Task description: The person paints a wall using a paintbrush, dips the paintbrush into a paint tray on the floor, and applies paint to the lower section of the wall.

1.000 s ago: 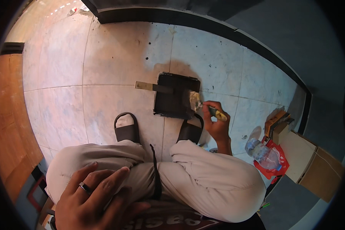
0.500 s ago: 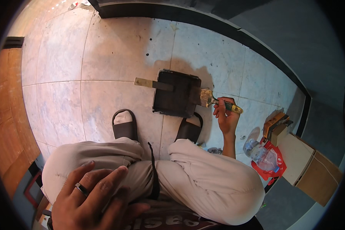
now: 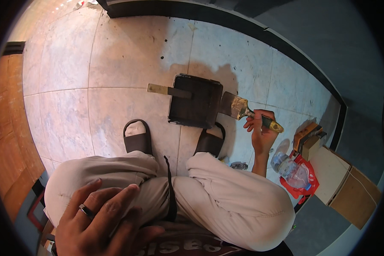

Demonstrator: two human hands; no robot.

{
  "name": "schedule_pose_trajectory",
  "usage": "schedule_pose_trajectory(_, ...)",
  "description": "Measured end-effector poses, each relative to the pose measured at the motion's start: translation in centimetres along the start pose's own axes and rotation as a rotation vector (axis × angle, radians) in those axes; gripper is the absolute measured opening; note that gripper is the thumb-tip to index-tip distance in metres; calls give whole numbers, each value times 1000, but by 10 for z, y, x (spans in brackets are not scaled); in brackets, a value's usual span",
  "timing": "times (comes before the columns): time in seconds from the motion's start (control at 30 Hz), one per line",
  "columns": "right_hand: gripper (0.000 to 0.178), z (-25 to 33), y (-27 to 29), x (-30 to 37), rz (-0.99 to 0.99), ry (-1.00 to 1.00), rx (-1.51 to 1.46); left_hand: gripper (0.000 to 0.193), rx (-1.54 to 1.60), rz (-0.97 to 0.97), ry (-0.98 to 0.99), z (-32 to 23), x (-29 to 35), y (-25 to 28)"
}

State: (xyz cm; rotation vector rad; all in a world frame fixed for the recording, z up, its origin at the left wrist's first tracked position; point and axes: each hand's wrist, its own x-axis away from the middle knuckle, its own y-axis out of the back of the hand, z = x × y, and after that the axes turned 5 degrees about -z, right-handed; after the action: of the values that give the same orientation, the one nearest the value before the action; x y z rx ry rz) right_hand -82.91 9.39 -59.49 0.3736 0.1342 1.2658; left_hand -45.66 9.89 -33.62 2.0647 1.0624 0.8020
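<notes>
My right hand (image 3: 261,126) grips the dark handle of a wide paintbrush (image 3: 240,106). Its bristles point left, at the right rim of a square black paint tray (image 3: 175,115); whether they touch the rim I cannot tell. The tray sits on the floor just beyond my feet, dark inside. Across its left rim lies a scraper-like tool (image 3: 158,88) with a pale handle outside and a dark flat blade over the tray. My left hand (image 3: 102,217), a ring on one finger, hangs over my left thigh with fingers apart and nothing in them.
Pale tiles (image 3: 128,55) cover the floor. At the right stand a clear plastic bottle (image 3: 294,173) on a red bag (image 3: 313,181) and several boxes (image 3: 328,170). A grey wall with a black skirting (image 3: 226,23) curves along the far side. Wooden panelling (image 3: 13,128) is at the left.
My right hand has drawn the paintbrush rightward, so its bristles have come back from over the tray to the right rim. My left hand has hardly moved.
</notes>
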Motion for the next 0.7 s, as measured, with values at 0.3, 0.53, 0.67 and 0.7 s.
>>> schedule_pose_trajectory(0.3,35,-28,-42,35,-282,-222,-280,30,-28,77,68,1,0,-3)
schedule_pose_trajectory(0.53,45,-43,-42,30,-411,-318,-248,31,3,6,-5,0,-4,0)
schedule_pose_trajectory(0.67,47,-45,-35,25,-437,-358,-184,31,20,14,1,1,-3,-3)
schedule_pose_trajectory(0.7,47,-42,-34,24,-441,-356,-170,31,23,19,1,1,-4,-2)
